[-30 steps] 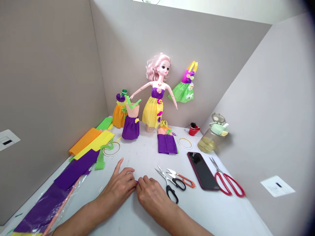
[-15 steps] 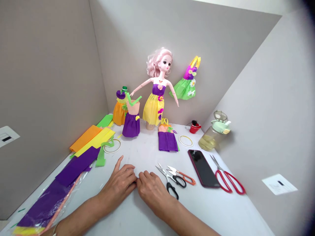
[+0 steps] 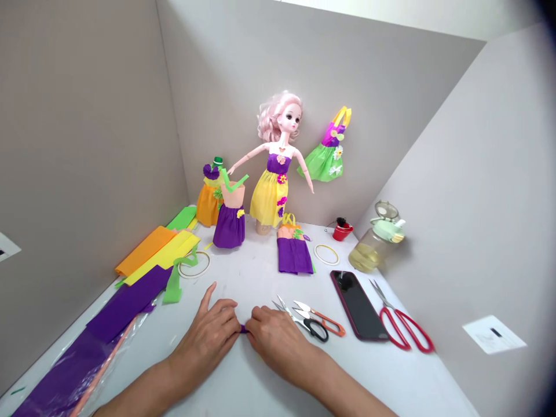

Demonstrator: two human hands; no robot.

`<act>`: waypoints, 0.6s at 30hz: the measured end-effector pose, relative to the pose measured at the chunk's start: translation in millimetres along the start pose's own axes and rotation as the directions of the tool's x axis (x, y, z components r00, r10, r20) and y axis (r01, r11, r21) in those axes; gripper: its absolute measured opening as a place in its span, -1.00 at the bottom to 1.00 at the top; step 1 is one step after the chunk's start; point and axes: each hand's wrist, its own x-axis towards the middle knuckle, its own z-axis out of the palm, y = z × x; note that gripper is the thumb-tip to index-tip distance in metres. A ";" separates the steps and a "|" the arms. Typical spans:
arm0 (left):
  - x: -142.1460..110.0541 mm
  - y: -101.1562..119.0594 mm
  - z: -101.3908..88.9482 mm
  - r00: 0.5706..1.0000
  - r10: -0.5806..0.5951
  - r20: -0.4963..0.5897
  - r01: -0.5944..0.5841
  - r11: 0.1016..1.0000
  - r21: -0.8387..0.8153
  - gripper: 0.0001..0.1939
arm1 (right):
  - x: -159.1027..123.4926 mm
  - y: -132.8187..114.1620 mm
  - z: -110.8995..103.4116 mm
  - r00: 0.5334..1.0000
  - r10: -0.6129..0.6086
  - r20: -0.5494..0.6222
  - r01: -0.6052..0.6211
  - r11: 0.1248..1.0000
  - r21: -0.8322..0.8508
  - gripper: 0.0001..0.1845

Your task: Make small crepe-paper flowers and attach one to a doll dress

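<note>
Low over the table, my left hand [image 3: 209, 329] and my right hand [image 3: 273, 335] are side by side, their fingertips pinched on a small purple paper strip [image 3: 244, 329]. Only a short stretch of it shows in the gap; the fingers cover the rest. My left index finger sticks up while the other fingers curl in. Just right of my right hand lie black-handled scissors [image 3: 318, 330], partly covered by that hand. Orange-handled snips [image 3: 334, 328] rest against them.
Purple paper sheets [image 3: 125, 307], a yellow sheet [image 3: 163, 258] and a green strip [image 3: 172, 288] lie left. A doll [image 3: 278, 168] stands behind among small paper dresses [image 3: 229, 226]. Rightward are a phone [image 3: 359, 307], red-handled scissors [image 3: 406, 329], a jug [image 3: 373, 243] and a tape roll [image 3: 326, 255].
My right hand has shifted slightly right, away from the left, and more of the purple paper strip shows between them. It now covers more of the black-handled scissors. The view has tilted a little.
</note>
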 end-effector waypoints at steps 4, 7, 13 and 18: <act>2.7 0.6 0.6 1.000 0.008 -0.020 -0.008 1.000 0.002 -0.75 | 1.8 39.5 -44.1 0.996 0.086 -0.021 -0.086 0.996 0.015 -0.86; 4.6 1.5 0.6 0.998 0.017 -0.054 -0.017 1.000 -0.002 -0.74 | 8.9 94.4 -98.2 0.882 0.336 -0.330 -0.334 0.940 0.063 -0.74; 7.5 1.7 0.1 0.993 0.046 -0.108 -0.048 0.999 -0.011 -0.78 | 42.8 205.9 -183.7 0.588 0.558 -0.586 -0.498 0.820 0.281 -0.45; 6.1 -4.0 6.8 0.985 0.072 -0.155 -0.073 0.997 -0.003 -0.77 | 79.1 258.9 -201.3 0.526 0.618 -0.584 -0.538 0.774 0.335 -0.34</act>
